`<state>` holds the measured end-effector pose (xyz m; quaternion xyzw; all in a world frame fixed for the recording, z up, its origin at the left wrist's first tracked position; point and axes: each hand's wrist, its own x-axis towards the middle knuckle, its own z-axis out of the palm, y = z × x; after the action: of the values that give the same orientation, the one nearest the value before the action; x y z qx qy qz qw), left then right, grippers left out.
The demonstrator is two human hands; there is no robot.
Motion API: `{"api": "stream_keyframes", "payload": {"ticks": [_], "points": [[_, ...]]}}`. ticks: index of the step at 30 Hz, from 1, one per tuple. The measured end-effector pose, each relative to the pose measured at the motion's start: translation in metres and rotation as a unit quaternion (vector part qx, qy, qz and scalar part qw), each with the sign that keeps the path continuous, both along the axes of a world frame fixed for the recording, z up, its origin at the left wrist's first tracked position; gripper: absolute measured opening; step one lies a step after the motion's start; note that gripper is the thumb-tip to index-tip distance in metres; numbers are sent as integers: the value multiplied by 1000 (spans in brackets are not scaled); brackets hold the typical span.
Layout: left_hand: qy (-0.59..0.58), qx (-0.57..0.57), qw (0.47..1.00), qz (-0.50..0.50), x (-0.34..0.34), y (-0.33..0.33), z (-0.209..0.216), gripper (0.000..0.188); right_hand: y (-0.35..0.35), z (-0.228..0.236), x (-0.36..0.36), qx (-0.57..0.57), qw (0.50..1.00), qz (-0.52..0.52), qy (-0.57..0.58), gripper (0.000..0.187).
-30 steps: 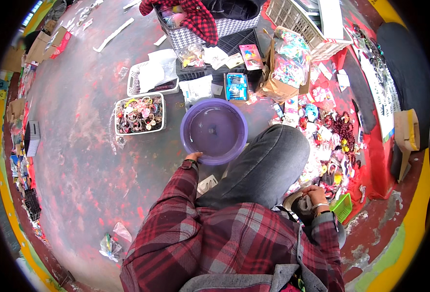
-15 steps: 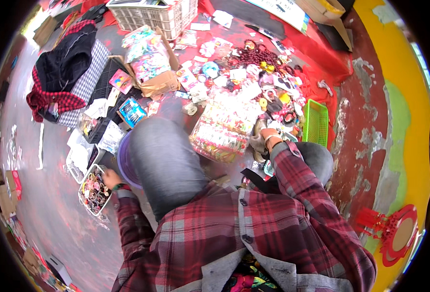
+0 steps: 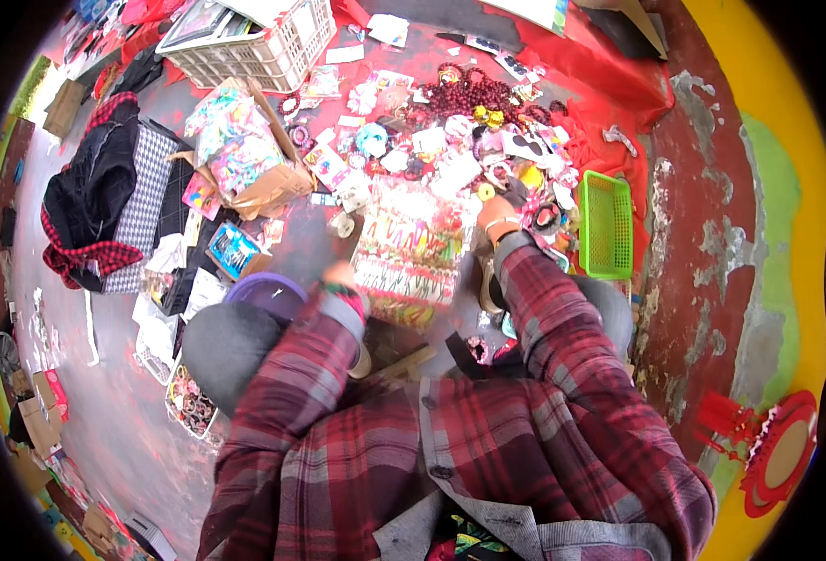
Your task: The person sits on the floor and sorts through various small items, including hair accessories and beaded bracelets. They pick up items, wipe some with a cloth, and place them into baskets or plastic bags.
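A clear plastic package [image 3: 403, 271] packed with small colourful pieces stands between my knees, its top washed out by glare. By its left edge is my left hand [image 3: 340, 274], smeared by motion, so its fingers cannot be read. At the package's right upper side, my right hand [image 3: 499, 213] reaches the near edge of a pile of hair ties and trinkets [image 3: 525, 154]. A small yellow ring-shaped piece [image 3: 486, 192] is by its fingertips. Glare and the hand itself hide what the right fingers touch.
A green basket [image 3: 607, 224] stands right of the pile. On the left are a purple tub [image 3: 268, 292], a cardboard box [image 3: 277, 182] of bagged items and a white basket [image 3: 191, 402] of hair ties. Beyond sits a beige crate [image 3: 282, 56]. A peeling wall [image 3: 703, 243] bounds the right.
My left hand has come from the white basket of hair ties to the package's left side. My right hand has moved forward toward the pile. My left knee has swung out to the left.
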<state>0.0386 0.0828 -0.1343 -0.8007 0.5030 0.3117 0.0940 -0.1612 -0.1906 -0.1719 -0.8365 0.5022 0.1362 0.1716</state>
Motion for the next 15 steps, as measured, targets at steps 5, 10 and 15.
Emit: {"api": "stream_keyframes", "payload": {"ticks": [5, 10, 15], "points": [[358, 49, 666, 652, -69, 57, -143, 25, -62, 12, 57, 21, 939, 337, 66, 27], [334, 105, 508, 787, -98, 70, -179, 29, -67, -17, 92, 198, 917, 340, 70, 50], [399, 76, 489, 772, -103, 76, -189, 28, -51, -15, 108, 328, 886, 314, 100, 46]]}}
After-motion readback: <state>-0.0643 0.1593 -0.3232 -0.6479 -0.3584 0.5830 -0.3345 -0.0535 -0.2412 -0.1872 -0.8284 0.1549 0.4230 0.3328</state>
